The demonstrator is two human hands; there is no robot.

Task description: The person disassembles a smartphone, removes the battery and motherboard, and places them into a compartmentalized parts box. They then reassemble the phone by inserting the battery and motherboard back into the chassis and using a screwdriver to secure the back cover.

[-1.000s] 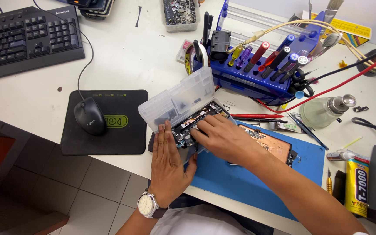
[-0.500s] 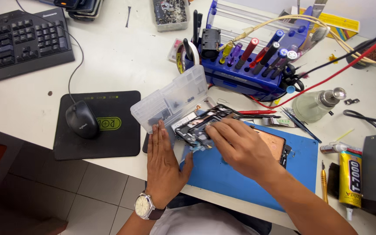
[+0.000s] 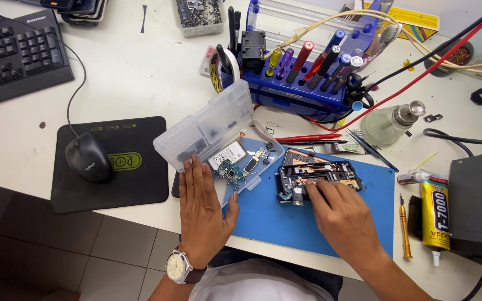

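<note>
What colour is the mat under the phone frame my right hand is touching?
Blue: the mat under the phone frame and right hand, seen in the head view.

A yellow-and-black glue tube lies right of the blue mat (yellow card propped far back).
</note>
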